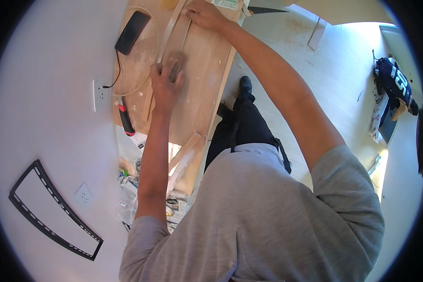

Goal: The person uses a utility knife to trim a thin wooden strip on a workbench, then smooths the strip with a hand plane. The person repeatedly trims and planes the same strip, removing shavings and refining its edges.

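Observation:
My left hand [166,84] is low over the light wooden board [199,89], its fingers bent around a small, rounded, grey-brown object [175,68]. That object is smeared by motion, so its kind does not show. A thin pale strip [187,34] runs along the board from the left hand toward my right hand [206,15]. The right hand is closed at the strip's far end, its fingertips pressed together on it. Beside this strip, a wider white strip [168,35] lies nearly parallel.
Left on the board are a black phone [132,33], cabled to a wall socket [101,94], and a red-and-black handled tool [125,120]. A black slotted frame [44,221] is on the wall. Wood offcuts [185,150] lie nearer me. A dark garment [395,82] is at far right.

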The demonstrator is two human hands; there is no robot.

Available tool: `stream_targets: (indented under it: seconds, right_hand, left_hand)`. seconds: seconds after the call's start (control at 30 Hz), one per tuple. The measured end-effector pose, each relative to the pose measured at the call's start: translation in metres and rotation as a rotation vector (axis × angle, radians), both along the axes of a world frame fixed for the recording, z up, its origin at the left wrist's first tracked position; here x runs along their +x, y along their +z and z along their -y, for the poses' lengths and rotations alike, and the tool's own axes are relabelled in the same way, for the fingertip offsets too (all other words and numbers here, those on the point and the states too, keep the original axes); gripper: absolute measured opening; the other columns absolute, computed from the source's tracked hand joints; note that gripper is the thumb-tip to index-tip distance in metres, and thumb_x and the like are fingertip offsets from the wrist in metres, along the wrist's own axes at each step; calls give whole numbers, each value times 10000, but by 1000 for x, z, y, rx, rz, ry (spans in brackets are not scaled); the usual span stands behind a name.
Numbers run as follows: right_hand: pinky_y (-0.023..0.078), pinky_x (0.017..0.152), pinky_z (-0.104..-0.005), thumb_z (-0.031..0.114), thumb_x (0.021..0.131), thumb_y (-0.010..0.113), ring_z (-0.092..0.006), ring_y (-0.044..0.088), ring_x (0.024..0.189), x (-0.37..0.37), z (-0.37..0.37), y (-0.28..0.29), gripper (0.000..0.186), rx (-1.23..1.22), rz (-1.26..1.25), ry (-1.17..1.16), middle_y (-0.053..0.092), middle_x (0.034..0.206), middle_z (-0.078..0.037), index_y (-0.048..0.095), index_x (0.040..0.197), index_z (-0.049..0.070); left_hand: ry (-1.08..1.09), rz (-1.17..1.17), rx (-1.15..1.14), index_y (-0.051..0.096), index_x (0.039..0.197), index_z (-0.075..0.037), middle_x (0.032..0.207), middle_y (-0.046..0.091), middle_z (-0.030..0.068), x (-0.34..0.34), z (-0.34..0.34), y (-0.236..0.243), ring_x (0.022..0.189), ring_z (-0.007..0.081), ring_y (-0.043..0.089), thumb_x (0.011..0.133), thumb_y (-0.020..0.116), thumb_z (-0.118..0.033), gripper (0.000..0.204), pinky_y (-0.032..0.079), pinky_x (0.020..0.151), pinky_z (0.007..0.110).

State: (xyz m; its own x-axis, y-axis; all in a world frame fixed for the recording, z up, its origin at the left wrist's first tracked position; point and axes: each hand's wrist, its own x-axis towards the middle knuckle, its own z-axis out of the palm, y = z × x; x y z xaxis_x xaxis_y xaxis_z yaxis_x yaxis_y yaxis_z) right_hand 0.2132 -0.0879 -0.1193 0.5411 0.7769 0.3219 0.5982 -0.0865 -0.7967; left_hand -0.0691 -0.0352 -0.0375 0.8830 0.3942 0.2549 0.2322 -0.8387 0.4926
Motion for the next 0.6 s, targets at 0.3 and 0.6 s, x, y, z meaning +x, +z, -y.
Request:
stream_targets:
  seconds: [0.3,0.6]
  right_hand:
    - [463,1137,-392,376,947,733,-355,514,1433,5,15,32,919,-7,-849,-153,539,1540,-224,217,1687,198]
    - [421,1149,-495,186,959,587,-363,572,1299,-259,94,63,418,-48,7,464,639,1348,-191,633,1347,36]
  left_hand:
    - [-9,162,-55,661,1323,-29,1108,570,159,123,-16,0,983,295,608,880,797,-174,486,514,899,399]
    - [77,-91,-179,606,1382,2,1092,564,124,9,-24,54,996,265,593,926,775,-181,520,499,893,370]
